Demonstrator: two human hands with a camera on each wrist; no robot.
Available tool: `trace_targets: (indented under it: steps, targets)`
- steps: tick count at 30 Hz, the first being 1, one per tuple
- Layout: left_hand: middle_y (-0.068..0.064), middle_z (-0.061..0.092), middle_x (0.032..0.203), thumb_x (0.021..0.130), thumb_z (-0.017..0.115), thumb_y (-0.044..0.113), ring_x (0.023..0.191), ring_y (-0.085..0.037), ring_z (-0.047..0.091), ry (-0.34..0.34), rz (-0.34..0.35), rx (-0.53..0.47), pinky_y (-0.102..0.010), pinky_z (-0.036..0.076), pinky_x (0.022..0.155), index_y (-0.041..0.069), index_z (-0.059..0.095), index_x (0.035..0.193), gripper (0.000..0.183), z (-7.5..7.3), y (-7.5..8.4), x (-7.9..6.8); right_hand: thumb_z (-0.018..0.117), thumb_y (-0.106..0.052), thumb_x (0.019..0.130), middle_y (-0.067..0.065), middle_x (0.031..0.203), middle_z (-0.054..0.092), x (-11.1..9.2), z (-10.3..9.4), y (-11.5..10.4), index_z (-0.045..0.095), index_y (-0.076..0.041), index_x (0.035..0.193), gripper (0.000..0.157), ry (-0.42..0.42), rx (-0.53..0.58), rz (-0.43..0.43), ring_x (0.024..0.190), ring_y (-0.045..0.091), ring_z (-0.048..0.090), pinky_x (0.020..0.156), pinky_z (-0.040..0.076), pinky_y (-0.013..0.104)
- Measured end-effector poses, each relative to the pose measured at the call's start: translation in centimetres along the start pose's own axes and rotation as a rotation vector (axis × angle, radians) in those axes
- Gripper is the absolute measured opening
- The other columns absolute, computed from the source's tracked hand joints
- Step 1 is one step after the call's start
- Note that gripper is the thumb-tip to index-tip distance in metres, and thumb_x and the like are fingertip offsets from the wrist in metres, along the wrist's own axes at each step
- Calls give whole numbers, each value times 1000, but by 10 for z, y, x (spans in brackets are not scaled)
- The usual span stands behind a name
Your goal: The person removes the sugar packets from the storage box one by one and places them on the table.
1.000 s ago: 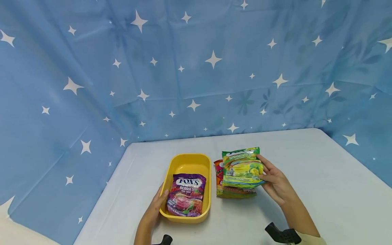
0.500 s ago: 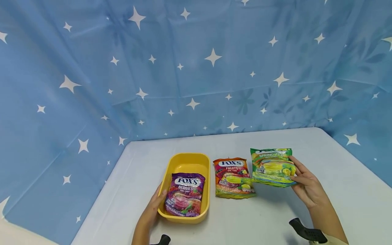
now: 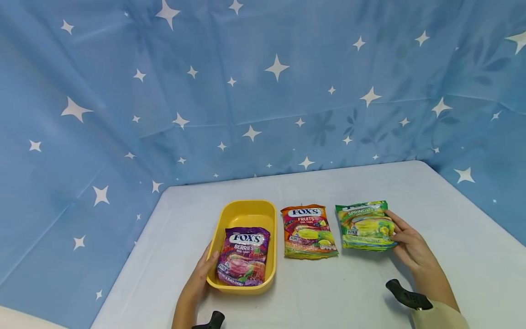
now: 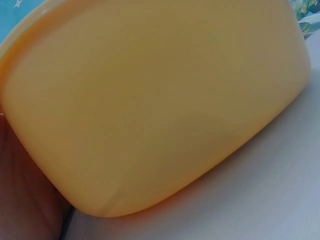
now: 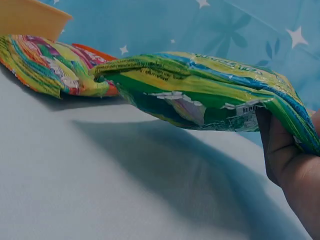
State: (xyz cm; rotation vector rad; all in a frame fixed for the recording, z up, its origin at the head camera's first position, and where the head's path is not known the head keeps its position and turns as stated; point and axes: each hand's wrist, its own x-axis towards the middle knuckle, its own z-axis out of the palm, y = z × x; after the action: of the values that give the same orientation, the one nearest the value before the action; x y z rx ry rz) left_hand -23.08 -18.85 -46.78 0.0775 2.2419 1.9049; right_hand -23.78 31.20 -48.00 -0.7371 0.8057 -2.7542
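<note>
A green and yellow bag of candy [image 3: 363, 227] is pinched at its right edge by my right hand [image 3: 416, 251]. In the right wrist view that bag [image 5: 200, 92] hangs slightly above the white surface, its shadow beneath it. My left hand [image 3: 196, 279] grips the left side of a yellow plastic tub [image 3: 251, 219], the thumb over its rim. Inside the tub lies a purple bag of berries candy [image 3: 242, 257]. Between tub and green bag, a red bag of fruits candy [image 3: 308, 232] lies flat. The tub's outer wall [image 4: 155, 100] fills most of the left wrist view.
All of this is on a table [image 3: 312, 292] with a white cover. Behind and to its left hangs a blue curtain [image 3: 205, 100] with white stars. A black strap-like piece [image 3: 408, 296] sits at the right wrist.
My right hand has carried the green bag rightward off the red bag, uncovering it, then lowered it slightly. The left hand still holds the tub. The head view has shifted a little.
</note>
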Motion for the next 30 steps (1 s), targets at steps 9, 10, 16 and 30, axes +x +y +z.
trace_targets:
  steps: [9, 10, 16, 30]
  targets:
    - [-24, 17, 149, 94, 37, 40, 132, -40, 27, 26, -19, 29, -52, 28, 106, 11, 8, 148, 68, -2, 1, 0, 11, 27, 79, -1, 127, 54, 2, -8, 2, 35, -6, 140, 73, 87, -79, 12, 115, 11, 53, 93, 45, 25]
    - [-24, 17, 149, 93, 37, 40, 132, -39, 28, 27, -20, 32, -51, 29, 106, 11, 8, 148, 68, -2, 1, 0, 12, 27, 80, -2, 126, 55, 2, -8, 2, 35, -6, 140, 72, 97, -80, 16, 114, 10, 53, 93, 45, 25]
    - [-24, 15, 149, 94, 36, 38, 133, -42, 24, 21, -24, 39, -53, 26, 107, 9, 7, 147, 67, 0, 0, 0, 19, 27, 79, -6, 123, 56, -1, -10, 0, 38, -10, 139, 73, 163, -138, 55, 110, 8, 55, 90, 47, 24]
    - [-24, 16, 149, 94, 36, 39, 134, -42, 23, 27, -35, 41, -53, 26, 106, 10, 8, 147, 67, 1, 0, 0, 36, 11, 81, 14, 152, -5, 4, -6, 2, 13, -13, 146, 72, 622, -898, 314, 120, -1, 35, 77, 40, 3]
